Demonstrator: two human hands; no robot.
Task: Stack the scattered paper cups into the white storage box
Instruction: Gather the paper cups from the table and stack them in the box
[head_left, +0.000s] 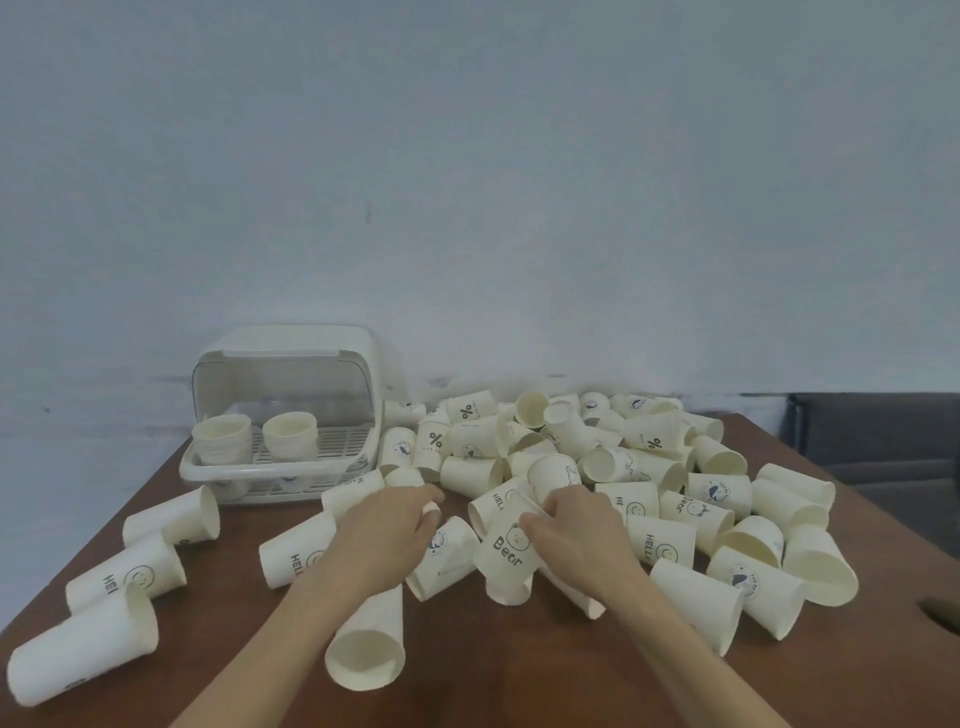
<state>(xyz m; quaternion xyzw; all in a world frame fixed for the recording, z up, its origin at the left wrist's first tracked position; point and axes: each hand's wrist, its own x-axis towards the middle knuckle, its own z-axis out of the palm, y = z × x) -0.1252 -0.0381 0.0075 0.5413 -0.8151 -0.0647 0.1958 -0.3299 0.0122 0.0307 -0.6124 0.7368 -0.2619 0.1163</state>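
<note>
**Light, crushable cups to be taken by the rim or wall**

Near the front edge of the counter (519, 675) a paper cup (366, 654) is seen lying on its side, mouth toward the viewer; more lie toward the front left corner. Just beyond, the left hand (382, 535) is laid over the cups with its fingers curled on a small cup end (431, 512). The right hand (576, 530) is closed round the rim of a cup beside the "Bear" cup (506, 553). The cups are judged very light, thin-walled and easily dented, and likely to roll when nudged. A gentle hold across the rim, or around the upper wall, is advised. Behind the hands the main heap (597, 452) is spread to the right edge. At the far left corner the white storage box (283, 470) is found, lid raised, with two nested stacks (254, 439) upright inside.
</note>
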